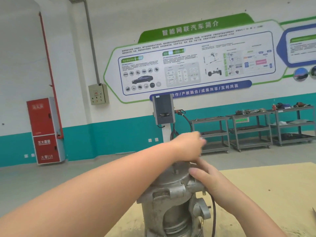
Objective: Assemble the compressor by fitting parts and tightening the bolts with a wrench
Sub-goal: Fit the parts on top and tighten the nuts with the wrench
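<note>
While the compressor [172,199] stood upright on a tan desk [266,194], the right hand [205,175] rested flat-fingered on it; left hand [189,144] fingers blurred, grip unclear; grey shelving carts [251,130] lined the teal-banded wall [109,139].

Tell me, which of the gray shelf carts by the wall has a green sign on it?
The middle cart of the three. A bright green sign hangs under its top shelf. The left cart and the right cart show no sign.

"智能网联汽车简介" on wall board [189,59]

Both hands [196,161] atop upright compressor [171,199] on tan table [265,194].
</note>
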Motion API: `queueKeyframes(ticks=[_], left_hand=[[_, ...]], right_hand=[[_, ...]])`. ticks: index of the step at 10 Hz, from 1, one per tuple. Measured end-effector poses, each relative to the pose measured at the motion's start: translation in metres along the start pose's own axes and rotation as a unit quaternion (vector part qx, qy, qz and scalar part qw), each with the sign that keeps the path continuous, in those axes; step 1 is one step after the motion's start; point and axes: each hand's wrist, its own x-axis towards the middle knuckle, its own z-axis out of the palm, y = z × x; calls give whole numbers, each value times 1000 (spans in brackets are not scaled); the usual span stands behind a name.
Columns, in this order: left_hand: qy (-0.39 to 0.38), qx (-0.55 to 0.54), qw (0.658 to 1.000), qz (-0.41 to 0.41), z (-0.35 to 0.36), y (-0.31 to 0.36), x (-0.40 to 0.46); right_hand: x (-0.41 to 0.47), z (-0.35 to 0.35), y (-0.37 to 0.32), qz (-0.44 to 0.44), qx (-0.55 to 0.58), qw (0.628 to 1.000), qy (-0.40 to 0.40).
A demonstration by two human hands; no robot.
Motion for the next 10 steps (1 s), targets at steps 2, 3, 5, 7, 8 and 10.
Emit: queueKeyframes(ticks=[2, 3, 5, 7, 8, 10], left_hand=[[141, -124, 943, 276, 9, 36, -135], [165, -172, 956, 173, 2, -2, -180], [290, -180, 927, -154, -24, -138, -201], [225, -190, 912, -286, -53, -155, -142], [147, -246, 893, -347, -48, -149, -82], [30, -197, 929, -312, -24, -107, -6]], right_hand=[[-1, -2, 1, 9, -24, 999, 28], [-9, 1, -5, 19, -19, 999, 32], [-12, 3, -6, 18, -40, 999, 27], [-13, 4, -7, 15, -24, 999, 24], [-12, 2, -4, 12, -19, 1000, 17], [-9, -1, -3, 19, 11, 1000, 1]])
